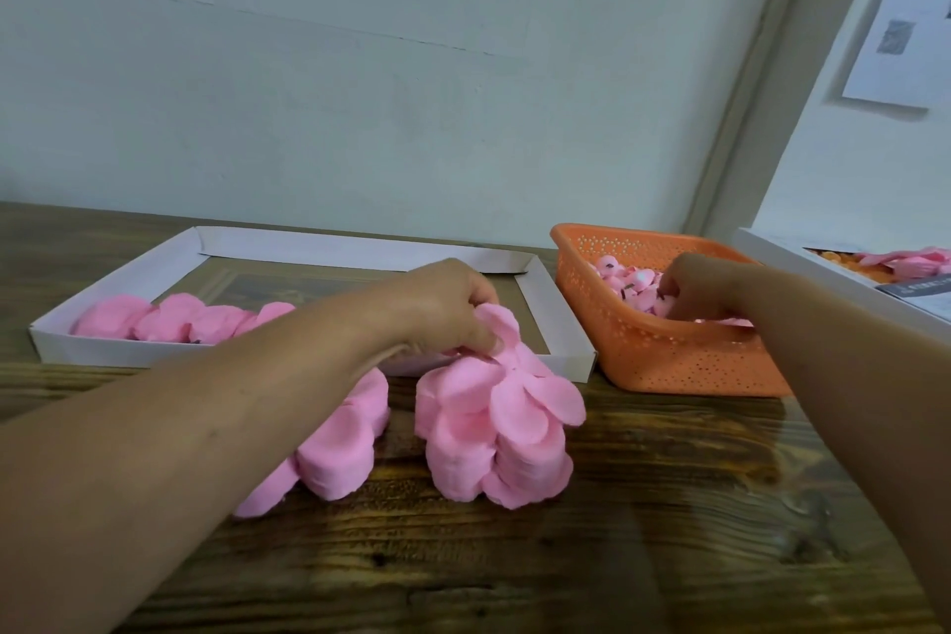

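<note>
The left hand is pinching a pink petal atop the petal pile beneath it. The right hand is reaching into the orange basket, fingers curling around small pink pieces.

Matt pink fabric petals lie on glossy dark wood table beside perforated orange plastic basket.
</note>
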Demonstrator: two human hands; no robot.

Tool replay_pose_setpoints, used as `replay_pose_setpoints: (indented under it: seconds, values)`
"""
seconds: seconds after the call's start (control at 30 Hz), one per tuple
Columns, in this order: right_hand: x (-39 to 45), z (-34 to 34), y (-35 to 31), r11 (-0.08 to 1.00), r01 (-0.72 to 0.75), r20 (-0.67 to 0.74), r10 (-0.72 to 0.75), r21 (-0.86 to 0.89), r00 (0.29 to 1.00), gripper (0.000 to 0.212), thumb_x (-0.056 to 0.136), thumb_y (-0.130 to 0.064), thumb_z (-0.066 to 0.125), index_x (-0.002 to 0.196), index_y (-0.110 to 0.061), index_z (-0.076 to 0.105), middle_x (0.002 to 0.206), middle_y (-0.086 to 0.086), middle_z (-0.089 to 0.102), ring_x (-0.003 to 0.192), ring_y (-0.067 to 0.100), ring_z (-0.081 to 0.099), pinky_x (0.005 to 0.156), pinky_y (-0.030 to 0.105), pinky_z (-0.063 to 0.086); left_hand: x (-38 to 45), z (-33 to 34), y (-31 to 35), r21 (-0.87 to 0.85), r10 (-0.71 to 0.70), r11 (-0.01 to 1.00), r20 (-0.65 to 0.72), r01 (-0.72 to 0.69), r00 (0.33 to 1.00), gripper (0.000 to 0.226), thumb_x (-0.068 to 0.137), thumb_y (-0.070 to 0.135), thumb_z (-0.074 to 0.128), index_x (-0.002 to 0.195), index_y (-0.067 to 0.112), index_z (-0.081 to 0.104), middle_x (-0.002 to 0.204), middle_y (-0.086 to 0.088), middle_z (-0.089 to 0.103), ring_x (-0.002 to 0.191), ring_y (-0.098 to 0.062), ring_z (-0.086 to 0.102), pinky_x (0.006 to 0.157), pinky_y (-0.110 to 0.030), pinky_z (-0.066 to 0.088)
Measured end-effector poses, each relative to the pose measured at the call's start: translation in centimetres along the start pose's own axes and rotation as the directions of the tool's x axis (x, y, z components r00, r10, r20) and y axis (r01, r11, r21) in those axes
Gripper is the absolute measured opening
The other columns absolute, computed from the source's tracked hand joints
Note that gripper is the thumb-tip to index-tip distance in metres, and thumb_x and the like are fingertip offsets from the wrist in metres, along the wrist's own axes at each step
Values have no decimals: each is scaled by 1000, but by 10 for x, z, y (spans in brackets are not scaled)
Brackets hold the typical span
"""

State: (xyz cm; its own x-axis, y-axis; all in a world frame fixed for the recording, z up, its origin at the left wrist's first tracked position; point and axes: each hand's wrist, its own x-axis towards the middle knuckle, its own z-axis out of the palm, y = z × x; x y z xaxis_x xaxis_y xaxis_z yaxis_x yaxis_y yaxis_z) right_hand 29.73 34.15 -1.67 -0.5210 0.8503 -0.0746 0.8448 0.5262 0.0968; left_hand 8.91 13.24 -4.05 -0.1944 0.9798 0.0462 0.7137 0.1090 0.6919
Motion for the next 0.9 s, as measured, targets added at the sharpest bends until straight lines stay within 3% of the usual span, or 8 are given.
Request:
replay_pose_setpoints:
  seconds: [0.13,0.23,0.3,0.43,0.5,0.67,0.77,0.9]
  values:
    - [-1,1,5,995,7,-114,3,95,994,10,80,-18,68,73,-12,63,74,6,59,75,23,54,56,24,35,-3,3,2,-121,-76,990,-11,74,997,14,78,16,75,68,22,68,59,9,65,58,-9,57,60,-21,47]
    - [-2,-2,7,967,19,-268,52,253,962,12,80,-11,59,68,-9,58,70,10,60,66,24,51,59,27,38,-5,6,5,-406,-192,894,40,192,981,3,84,10,67,87,13,68,84,-11,69,74,-24,59,80,-37,52]
    - [-2,-7,7,936,77,-410,76,344,909,14,79,-9,56,65,-8,58,67,12,59,65,27,51,60,30,40,-8,7,8,-536,-243,808,74,244,967,12,88,10,62,99,8,64,93,-15,63,80,-26,56,82,-38,47]
    - [-8,-15,-2,879,228,-545,41,418,838,17,82,-18,65,92,-4,61,80,16,63,68,27,57,64,31,43,-12,10,12,-786,-314,521,185,332,931,22,90,10,58,111,7,58,108,-19,63,90,-31,61,88,-53,49]
    - [-16,-19,-10,827,256,-546,72,501,835,34,81,-24,71,107,-13,53,83,9,63,67,24,60,60,27,44,-14,12,14,-850,-329,388,234,357,915,25,91,11,54,114,6,59,104,-17,65,84,-28,62,76,-44,50]
    - [-61,-26,-49,650,478,-620,-13,591,784,21,77,-20,75,91,-28,62,81,-4,65,59,8,60,52,20,47,-18,17,15,-967,-336,169,125,190,934,31,94,7,47,124,3,56,117,-19,64,84,-27,61,73,-41,49]
    - [-89,-21,-78,505,592,-612,-148,628,777,24,84,-14,67,105,-27,66,79,-19,64,56,-6,57,52,6,44,-24,23,14,-984,-340,127,76,126,937,26,95,5,48,120,3,55,109,-19,65,79,-27,62,69,-42,49]
    - [-107,-9,-101,504,657,-595,-307,561,743,25,88,-13,62,105,-30,58,63,-18,61,53,1,52,53,11,41,-32,27,12,-992,-330,118,2,43,944,22,99,5,40,103,8,61,98,-16,67,75,-25,64,63,-36,51]
